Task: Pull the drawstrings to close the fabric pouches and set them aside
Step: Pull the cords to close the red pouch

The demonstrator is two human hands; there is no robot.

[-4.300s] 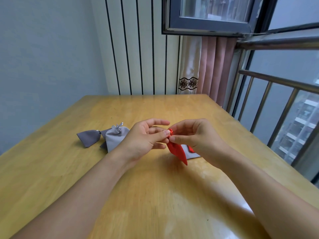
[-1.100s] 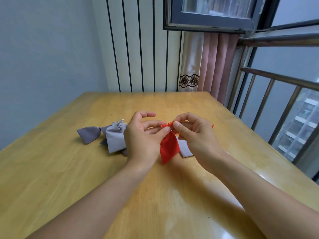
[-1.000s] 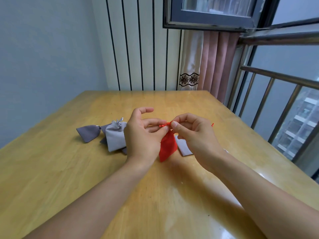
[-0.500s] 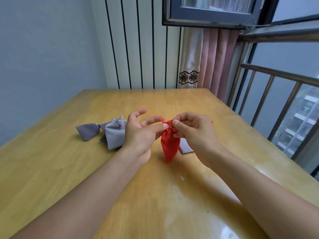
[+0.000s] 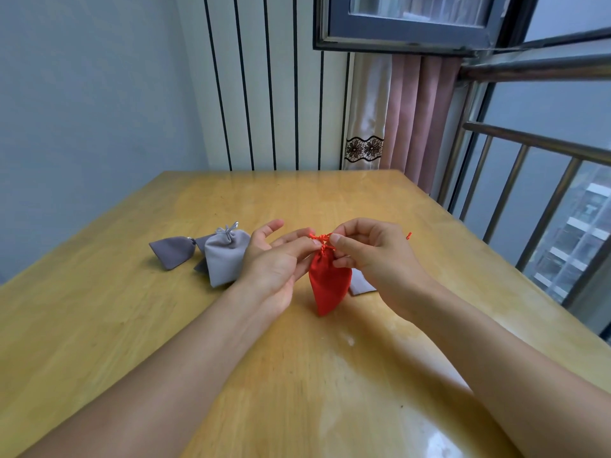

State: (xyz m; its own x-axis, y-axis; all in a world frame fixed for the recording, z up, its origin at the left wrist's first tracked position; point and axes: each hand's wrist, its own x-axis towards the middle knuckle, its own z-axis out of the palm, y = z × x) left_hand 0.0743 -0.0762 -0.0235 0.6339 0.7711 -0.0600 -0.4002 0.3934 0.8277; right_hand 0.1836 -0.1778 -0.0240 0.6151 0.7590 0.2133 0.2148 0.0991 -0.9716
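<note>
Right fingers pinch cord at red pouch neck; left fingers pinch opposite side, likely to cinch it; pouch hangs above bench, mouth gathered; grey pouches closed, set aside left.

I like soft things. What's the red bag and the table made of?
The red pouch looks like soft matte cloth, maybe velvety: it puckers at the neck and doesn't shine. The table looks like varnished wood: yellow grain, with glossy window reflections.

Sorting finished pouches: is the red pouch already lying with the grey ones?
No, both hands hold the red pouch up by its gathered neck, apart from the grey pouches.
</note>
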